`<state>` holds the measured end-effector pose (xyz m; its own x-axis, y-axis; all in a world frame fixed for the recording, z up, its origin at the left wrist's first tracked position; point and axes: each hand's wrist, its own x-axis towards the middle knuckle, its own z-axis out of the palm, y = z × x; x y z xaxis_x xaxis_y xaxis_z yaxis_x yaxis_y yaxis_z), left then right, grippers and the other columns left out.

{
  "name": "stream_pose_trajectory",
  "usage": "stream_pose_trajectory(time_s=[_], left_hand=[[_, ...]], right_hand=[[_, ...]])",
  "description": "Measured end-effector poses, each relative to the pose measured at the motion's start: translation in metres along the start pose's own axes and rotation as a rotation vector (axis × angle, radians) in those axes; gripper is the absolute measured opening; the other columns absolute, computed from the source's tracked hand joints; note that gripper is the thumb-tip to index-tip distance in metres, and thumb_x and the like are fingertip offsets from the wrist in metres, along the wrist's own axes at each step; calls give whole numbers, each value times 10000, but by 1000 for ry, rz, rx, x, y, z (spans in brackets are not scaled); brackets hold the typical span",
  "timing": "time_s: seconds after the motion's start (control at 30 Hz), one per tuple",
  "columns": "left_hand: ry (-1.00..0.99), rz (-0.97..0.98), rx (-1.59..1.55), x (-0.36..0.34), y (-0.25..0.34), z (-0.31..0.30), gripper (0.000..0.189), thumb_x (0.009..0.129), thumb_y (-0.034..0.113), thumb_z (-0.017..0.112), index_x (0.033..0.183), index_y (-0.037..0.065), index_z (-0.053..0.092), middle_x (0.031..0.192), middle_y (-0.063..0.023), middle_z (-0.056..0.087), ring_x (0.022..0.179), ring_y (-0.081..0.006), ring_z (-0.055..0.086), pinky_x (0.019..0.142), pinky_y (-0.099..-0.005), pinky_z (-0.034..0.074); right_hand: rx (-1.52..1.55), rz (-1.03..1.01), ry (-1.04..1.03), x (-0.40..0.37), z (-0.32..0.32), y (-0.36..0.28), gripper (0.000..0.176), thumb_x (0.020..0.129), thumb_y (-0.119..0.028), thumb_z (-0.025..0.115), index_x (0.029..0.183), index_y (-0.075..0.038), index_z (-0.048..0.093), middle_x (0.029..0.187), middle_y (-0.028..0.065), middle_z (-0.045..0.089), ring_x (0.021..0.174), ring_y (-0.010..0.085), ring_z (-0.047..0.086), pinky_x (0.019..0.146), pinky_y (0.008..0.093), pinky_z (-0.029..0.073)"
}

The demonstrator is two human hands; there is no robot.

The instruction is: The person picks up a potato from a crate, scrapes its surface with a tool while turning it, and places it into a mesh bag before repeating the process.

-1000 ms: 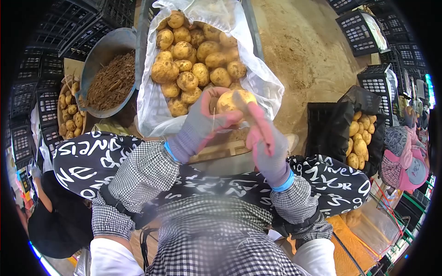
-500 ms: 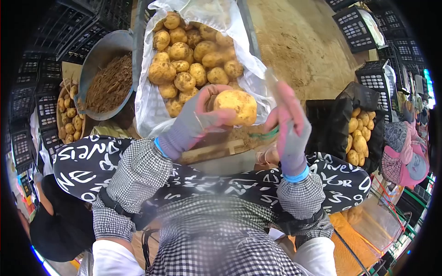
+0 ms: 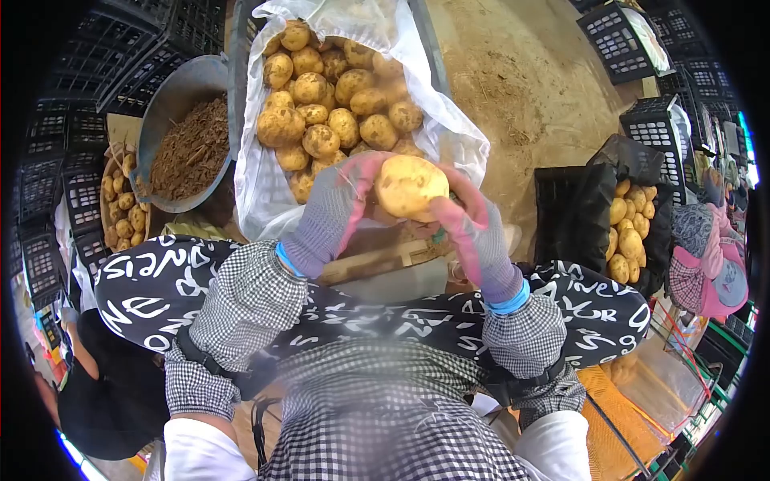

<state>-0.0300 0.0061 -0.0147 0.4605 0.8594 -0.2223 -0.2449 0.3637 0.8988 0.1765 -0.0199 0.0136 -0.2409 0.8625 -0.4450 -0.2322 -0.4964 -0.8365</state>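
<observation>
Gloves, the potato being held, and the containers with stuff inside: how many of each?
Gloved hands, grey and pink: 2 (left hand, right hand)
Yellow round potato they touch: 1
White plastic bag of potatoes: 1
Black-lined crate of potatoes: 1
Round basket of small potatoes: 1
Grey metal bowl of brown scraps: 1
Total: 7
</observation>
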Motion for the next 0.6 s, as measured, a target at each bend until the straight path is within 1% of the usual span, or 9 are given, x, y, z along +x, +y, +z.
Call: stream_pose_trajectory(time_s=[0.03,0.07,0.1,0.17,0.27,0.37,0.47,0.57,0.6], left_hand=[[38,5,5,0,-9,-3,591,967,460,561,1355,20,487,1235,-89,575,1127,-174,572,930,-311,515],[76,8,11,-1,-15,-7,554,976,447,555,1323,17,523,1191,-81,596,1095,-147,577,913,-282,513],[90,-26,-1,-1,-10,-5,571,969,456,563,1328,15,519,1193,-83,595,1096,-146,574,929,-284,504],[115,-94,-29,0,1,0,605,954,474,579,1337,12,509,1195,-86,594,1098,-144,568,963,-287,486],[23,-224,11,6,11,2,608,926,288,668,1425,55,411,1318,-95,532,1167,-200,574,992,-337,493],[-25,-144,-136,2,4,4,675,880,217,728,1447,81,388,1338,-83,516,1172,-192,568,985,-335,492],[-10,-166,-206,1,5,7,764,832,257,790,1422,-8,385,1361,-102,490,1206,-166,522,1040,-306,440],[-53,-138,-233,-1,5,12,741,839,200,781,1422,-19,379,1353,-94,498,1221,-160,509,1042,-305,440],[-56,-134,-227,-1,8,15,734,841,186,778,1423,-18,379,1355,-92,495,1228,-160,503,1047,-305,433]], right_hand=[[46,39,4,0,0,0,675,898,-240,689,1428,44,383,1314,113,514,1209,169,501,985,306,447],[48,9,2,1,0,1,677,889,-223,698,1427,42,385,1326,115,507,1227,175,491,1013,316,429],[49,-21,-1,2,0,1,679,880,-205,707,1426,41,388,1337,117,499,1245,181,481,1041,327,411],[-44,-220,-16,4,-3,8,677,865,-166,719,1424,34,395,1361,118,486,1264,190,473,1079,337,375],[-590,-498,72,10,-14,12,644,825,-69,727,1406,-27,452,1360,108,526,1238,184,502,1023,333,436],[-439,-396,39,9,-14,6,614,829,-54,715,1393,-27,475,1355,101,532,1225,170,514,1013,307,432],[-339,-311,-13,8,-18,7,543,892,-90,685,1376,36,475,1370,87,518,1236,161,493,1033,302,412],[-219,-273,-1,7,-21,-2,440,921,-80,644,1328,45,531,1303,89,574,1189,147,526,1005,284,427],[-216,-252,21,5,-18,-3,425,933,-77,623,1329,45,529,1280,92,590,1172,147,537,995,282,432]])
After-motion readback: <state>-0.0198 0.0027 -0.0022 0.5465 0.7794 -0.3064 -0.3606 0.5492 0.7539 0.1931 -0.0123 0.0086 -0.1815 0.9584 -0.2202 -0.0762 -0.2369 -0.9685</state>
